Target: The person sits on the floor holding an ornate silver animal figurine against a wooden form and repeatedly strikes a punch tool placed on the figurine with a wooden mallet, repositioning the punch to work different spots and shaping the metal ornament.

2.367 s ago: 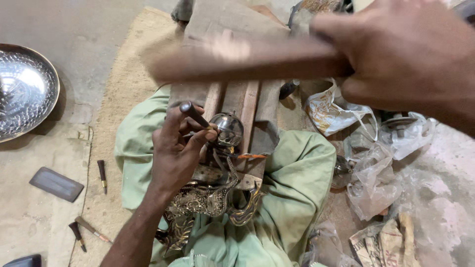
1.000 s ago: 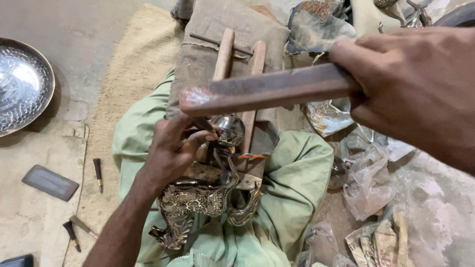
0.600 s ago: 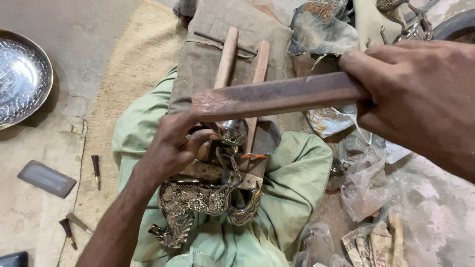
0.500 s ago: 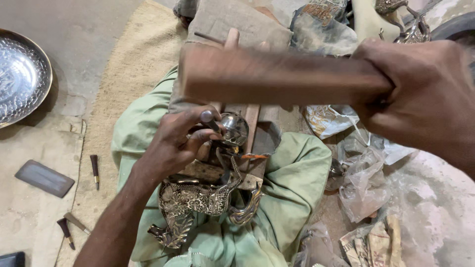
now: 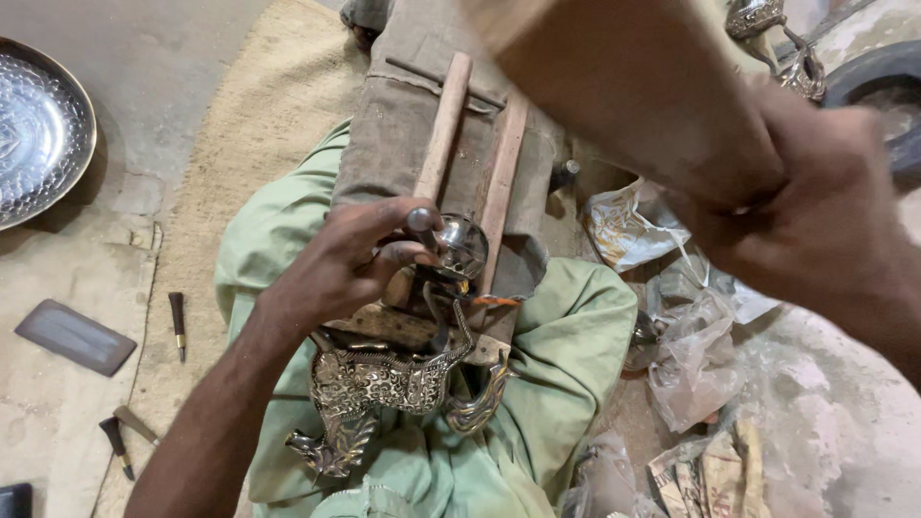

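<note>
Fingers (image 5: 389,254) of the left hand (image 5: 345,264) pinch a small steel punch (image 5: 420,223) at frame centre, tip against the ornate silvery metal figure (image 5: 384,384) lying on the green-clothed lap (image 5: 566,355). Filling the upper right, the right hand (image 5: 815,230) is fisted around a blurred wooden mallet (image 5: 614,86), apparently a flat bat. Behind the figure lie two wooden bars (image 5: 441,125) on sacking. An embossed silver plate (image 5: 38,129) sits upper left.

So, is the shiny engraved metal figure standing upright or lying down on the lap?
Lying down. The engraved silver-coloured metal figure stretches lengthwise across the green-clothed lap, and the left hand grips its top end against two wooden bars.
</note>
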Available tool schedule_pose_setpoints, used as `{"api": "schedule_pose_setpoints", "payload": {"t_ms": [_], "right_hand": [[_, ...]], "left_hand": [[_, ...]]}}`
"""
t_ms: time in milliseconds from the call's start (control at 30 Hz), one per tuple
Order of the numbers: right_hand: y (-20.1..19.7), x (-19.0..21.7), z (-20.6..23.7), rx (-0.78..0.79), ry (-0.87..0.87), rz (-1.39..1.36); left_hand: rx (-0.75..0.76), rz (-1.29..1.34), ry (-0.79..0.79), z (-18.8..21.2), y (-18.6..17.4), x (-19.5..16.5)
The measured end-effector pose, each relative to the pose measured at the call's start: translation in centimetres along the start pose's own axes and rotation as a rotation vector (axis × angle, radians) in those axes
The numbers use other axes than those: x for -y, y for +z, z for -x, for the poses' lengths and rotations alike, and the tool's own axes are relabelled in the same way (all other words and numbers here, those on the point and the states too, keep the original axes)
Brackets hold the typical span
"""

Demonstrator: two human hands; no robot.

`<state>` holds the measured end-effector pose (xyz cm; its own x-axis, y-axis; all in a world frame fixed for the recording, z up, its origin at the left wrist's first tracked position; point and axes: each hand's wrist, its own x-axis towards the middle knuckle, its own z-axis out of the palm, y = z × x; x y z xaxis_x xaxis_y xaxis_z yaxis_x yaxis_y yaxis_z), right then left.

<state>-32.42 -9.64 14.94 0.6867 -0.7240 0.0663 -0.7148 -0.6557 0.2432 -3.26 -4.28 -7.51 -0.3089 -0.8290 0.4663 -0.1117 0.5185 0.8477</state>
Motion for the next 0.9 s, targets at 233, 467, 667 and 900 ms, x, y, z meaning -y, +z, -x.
{"api": "schedule_pose_setpoints", "payload": {"t_ms": [233,467,667,900], "right_hand": [[1.5,-1.7,1.3,0.042,0.074,-0.131],[-0.1,-0.9,1.4,-0.086,0.036,-0.145],[-0.8,-0.1,1.3,0.038,-0.021,0.187],[-0.4,-0.5,1.9,0.078,0.025,0.237]], "left_hand": [[0.031,-0.052,0.016,-0.1,-0.2,0.3],[0.047,-0.044,0.050,-0.3,-0.4,0.7],[0.086,0.133,0.051,-0.8,-0.7,0.7],[0.081,0.070,0.036,-0.9,-0.8,0.8]]}}
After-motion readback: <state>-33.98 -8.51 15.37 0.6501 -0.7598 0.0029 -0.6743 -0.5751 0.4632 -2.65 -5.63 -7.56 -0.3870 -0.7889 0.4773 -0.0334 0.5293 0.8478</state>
